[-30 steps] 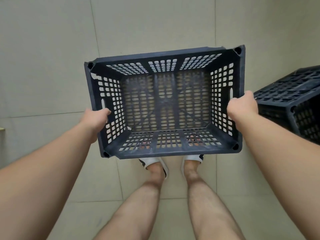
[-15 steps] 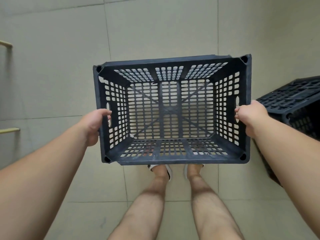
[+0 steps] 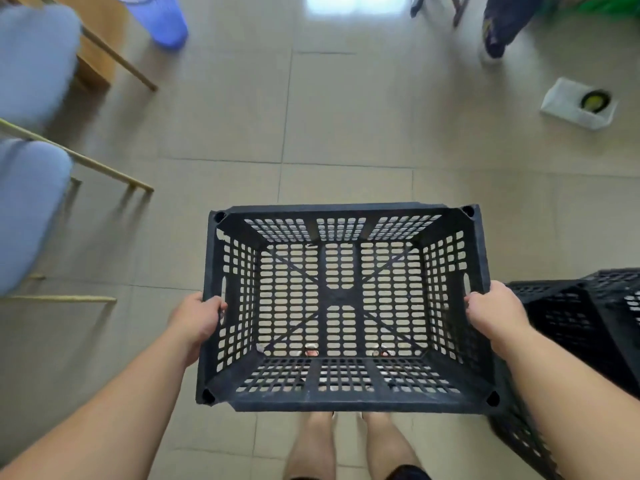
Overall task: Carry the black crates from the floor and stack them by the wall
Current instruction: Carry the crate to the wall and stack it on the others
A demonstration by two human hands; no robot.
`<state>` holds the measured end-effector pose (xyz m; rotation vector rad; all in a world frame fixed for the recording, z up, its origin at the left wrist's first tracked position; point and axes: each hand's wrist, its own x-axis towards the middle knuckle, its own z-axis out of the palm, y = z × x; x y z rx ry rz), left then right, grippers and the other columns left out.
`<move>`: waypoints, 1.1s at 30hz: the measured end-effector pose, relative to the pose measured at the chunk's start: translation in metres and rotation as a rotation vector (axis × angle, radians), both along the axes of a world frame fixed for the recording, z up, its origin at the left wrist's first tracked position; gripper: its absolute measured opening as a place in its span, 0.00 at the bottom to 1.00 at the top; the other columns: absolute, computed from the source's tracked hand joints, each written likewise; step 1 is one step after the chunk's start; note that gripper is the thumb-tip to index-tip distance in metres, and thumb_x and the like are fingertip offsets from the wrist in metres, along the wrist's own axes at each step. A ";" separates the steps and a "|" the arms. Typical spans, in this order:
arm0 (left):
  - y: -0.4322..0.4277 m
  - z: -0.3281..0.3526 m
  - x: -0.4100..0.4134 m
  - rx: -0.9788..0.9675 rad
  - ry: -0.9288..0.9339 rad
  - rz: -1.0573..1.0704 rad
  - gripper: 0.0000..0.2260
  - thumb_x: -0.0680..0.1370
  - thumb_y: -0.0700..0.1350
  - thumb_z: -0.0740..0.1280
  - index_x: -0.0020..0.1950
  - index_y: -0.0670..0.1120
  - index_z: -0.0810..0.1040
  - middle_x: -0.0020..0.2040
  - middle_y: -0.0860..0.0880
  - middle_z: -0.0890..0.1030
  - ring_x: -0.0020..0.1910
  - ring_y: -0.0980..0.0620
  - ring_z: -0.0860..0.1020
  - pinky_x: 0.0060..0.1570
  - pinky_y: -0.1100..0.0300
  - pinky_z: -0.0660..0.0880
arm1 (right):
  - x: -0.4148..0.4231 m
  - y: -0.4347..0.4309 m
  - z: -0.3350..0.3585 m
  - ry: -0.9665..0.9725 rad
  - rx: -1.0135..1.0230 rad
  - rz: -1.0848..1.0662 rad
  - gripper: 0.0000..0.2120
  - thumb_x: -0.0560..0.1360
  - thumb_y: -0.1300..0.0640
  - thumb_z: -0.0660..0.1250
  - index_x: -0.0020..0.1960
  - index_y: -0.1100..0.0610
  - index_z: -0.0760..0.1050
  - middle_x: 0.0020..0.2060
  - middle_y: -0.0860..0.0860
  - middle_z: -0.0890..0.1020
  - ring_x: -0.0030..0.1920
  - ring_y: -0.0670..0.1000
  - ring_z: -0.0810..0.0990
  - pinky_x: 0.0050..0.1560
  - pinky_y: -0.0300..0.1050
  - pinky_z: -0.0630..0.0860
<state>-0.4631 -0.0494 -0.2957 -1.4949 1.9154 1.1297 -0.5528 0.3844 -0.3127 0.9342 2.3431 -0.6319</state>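
Note:
I hold a black perforated crate (image 3: 341, 398) upright and level in front of me, above my legs. My left hand (image 3: 197, 320) grips the slot handle in its left wall. My right hand (image 3: 493, 311) grips the handle in its right wall. The crate is empty, and the tiled floor shows through its bottom. More black crates (image 3: 575, 327) stand on the floor at the right edge, close to my right forearm and partly hidden by it.
Two blue-cushioned chairs (image 3: 27, 202) with thin gold legs stand at the left. A blue bin (image 3: 159, 19) is at the top left. A white packet (image 3: 578, 102) lies on the floor at the upper right, beyond it another person's leg (image 3: 502, 26).
The view has swung up and away from the plain tiles to the room floor with chairs. The crate stays in both hands, now lower in the frame.

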 end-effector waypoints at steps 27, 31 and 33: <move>0.005 0.337 0.295 -0.365 0.348 0.744 0.13 0.85 0.45 0.58 0.51 0.39 0.79 0.47 0.42 0.84 0.47 0.44 0.81 0.50 0.49 0.78 | 0.000 -0.212 0.354 0.294 -0.273 0.924 0.09 0.75 0.60 0.63 0.53 0.63 0.74 0.44 0.62 0.81 0.44 0.64 0.81 0.47 0.57 0.82; 0.013 0.355 0.380 -0.468 0.355 0.859 0.12 0.84 0.46 0.59 0.51 0.42 0.80 0.46 0.45 0.85 0.48 0.44 0.84 0.54 0.46 0.80 | 0.025 -0.274 0.346 0.262 -0.374 1.061 0.15 0.63 0.57 0.61 0.44 0.65 0.76 0.40 0.66 0.81 0.44 0.68 0.84 0.45 0.63 0.82; 0.014 0.359 0.425 -0.477 0.374 0.943 0.12 0.85 0.46 0.59 0.56 0.41 0.79 0.46 0.44 0.85 0.48 0.45 0.84 0.55 0.45 0.81 | 0.042 -0.311 0.336 0.271 -0.411 1.131 0.14 0.61 0.56 0.60 0.41 0.64 0.74 0.38 0.67 0.81 0.44 0.70 0.84 0.45 0.66 0.82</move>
